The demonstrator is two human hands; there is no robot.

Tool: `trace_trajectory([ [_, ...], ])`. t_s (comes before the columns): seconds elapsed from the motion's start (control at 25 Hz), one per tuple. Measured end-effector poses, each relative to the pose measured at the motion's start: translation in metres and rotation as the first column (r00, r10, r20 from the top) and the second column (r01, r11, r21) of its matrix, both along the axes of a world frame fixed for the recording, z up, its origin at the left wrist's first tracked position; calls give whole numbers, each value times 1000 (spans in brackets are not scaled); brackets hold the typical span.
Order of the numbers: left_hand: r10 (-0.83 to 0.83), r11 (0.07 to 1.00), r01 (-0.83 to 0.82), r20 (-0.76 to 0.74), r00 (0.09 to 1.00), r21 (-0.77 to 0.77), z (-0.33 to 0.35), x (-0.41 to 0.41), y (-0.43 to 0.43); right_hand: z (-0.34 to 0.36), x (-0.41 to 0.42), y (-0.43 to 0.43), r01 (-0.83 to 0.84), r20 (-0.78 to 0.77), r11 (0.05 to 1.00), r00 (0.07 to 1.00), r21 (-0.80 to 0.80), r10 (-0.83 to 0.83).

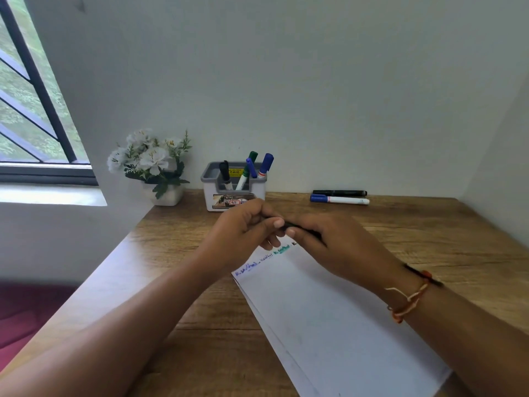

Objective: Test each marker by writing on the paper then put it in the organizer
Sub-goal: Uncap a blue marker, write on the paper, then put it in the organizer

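Note:
Both hands meet above the top edge of the white paper (329, 316), which carries blue, black and green scribbles. My left hand (243, 227) and my right hand (329, 242) both grip a black marker (289, 224), mostly hidden by the fingers; whether its cap is on I cannot tell. The grey and white organizer (210, 186) stands at the back of the desk with several markers upright in it. Two markers lie at the back right: a black one (339, 193) and a white one with a blue cap (339, 199).
A pot of white artificial flowers (151, 164) sits left of the organizer against the wall. The wooden desk (429, 239) ends at a left edge running diagonally toward me. A window is at the far left.

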State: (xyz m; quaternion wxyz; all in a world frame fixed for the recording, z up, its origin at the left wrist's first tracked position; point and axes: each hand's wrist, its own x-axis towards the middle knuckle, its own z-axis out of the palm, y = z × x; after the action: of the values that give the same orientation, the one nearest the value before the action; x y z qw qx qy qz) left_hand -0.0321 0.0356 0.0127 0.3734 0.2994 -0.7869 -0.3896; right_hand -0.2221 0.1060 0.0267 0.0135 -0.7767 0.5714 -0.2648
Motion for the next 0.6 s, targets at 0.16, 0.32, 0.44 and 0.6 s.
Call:
trace_trajectory([
  [0.16, 156, 980, -140, -115, 981, 139, -3, 2, -7, 1, -23, 2, 87, 156, 984, 981, 158, -112],
  [0.32, 204, 974, -204, 17, 979, 100, -6, 6, -12, 5, -44, -2, -16, 802, 960, 554, 280, -224],
  [0.44, 191, 981, -195, 222, 956, -7, -6, 7, -13, 6, -50, -2, -88, 881, 914, 317, 397, -352],
  [0.6, 183, 983, -181, 349, 919, -40, -4, 6, -13, -9, -34, -1, -92, 850, 876, 311, 473, -426],
])
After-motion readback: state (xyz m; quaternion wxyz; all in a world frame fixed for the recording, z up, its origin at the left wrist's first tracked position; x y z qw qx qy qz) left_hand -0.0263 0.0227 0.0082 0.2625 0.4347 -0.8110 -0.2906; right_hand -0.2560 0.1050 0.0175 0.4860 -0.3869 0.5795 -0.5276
